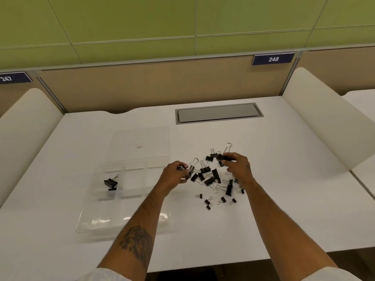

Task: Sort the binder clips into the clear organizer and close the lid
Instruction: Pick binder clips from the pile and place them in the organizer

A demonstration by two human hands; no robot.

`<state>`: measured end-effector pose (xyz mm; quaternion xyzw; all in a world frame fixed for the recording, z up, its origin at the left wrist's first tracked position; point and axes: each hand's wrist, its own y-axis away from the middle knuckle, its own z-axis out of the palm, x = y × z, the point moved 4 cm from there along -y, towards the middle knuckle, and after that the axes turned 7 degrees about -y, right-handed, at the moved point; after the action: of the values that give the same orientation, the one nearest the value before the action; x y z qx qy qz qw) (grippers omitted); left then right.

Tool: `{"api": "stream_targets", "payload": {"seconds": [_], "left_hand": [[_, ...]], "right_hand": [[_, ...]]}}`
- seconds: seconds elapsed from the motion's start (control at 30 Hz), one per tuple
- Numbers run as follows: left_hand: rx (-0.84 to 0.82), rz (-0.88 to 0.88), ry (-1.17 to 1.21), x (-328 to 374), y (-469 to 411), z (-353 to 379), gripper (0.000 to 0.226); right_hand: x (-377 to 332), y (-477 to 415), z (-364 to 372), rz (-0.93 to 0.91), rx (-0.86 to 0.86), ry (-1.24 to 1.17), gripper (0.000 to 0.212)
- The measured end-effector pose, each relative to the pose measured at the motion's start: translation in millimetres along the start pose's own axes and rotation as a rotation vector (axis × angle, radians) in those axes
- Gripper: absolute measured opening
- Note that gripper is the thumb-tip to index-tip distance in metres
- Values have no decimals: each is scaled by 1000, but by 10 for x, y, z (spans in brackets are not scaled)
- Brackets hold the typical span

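A heap of black binder clips with wire handles lies on the white desk, several small ones at its near edge. The clear organizer stands to the left, its lid swung open behind it. Two black clips sit in a left compartment. My left hand grips a black clip at the heap's left edge, just right of the organizer. My right hand pinches a large clip above the heap's far side, its handle pointing up.
The white desk has a grey cable hatch at the back. Cream side dividers rise on both sides, and a tan back panel carries a blue tag reading 248. The desk's front edge runs under my forearms.
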<state>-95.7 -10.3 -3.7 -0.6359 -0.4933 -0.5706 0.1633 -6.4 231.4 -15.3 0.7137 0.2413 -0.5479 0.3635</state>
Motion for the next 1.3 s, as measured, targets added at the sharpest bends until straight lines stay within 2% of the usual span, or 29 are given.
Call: {"api": "stream_targets", "payload": {"seconds": [0.17, 0.3, 0.5, 0.7, 0.87, 1.03, 1.2, 1.3], "left_hand": [[88, -1, 57, -15, 50, -572, 16], [179, 3, 89, -108, 144, -1151, 17], [264, -17, 128, -444, 265, -2076, 12], [322, -68, 209, -818, 447, -2794, 16], [355, -84, 229, -1026, 545, -3066, 15], [364, -99, 236, -1118, 575, -3126, 15], [361, -120, 220, -1191, 564, -3140, 17], [343, -124, 211, -1219, 538, -3122, 17]], "right_hand": [[-169, 126, 480, -23, -51, -22, 19], [-295, 298, 1031, -30, -98, -23, 21], [-367, 560, 1937, 17, -177, -70, 40], [-323, 781, 2822, 58, -286, 50, 30], [-304, 924, 3403, 54, -339, 140, 11], [-321, 978, 3784, 11, -380, 293, 16], [-301, 1001, 3959, -7, -408, 323, 16], [-308, 953, 3973, -43, -360, 337, 23]]}}
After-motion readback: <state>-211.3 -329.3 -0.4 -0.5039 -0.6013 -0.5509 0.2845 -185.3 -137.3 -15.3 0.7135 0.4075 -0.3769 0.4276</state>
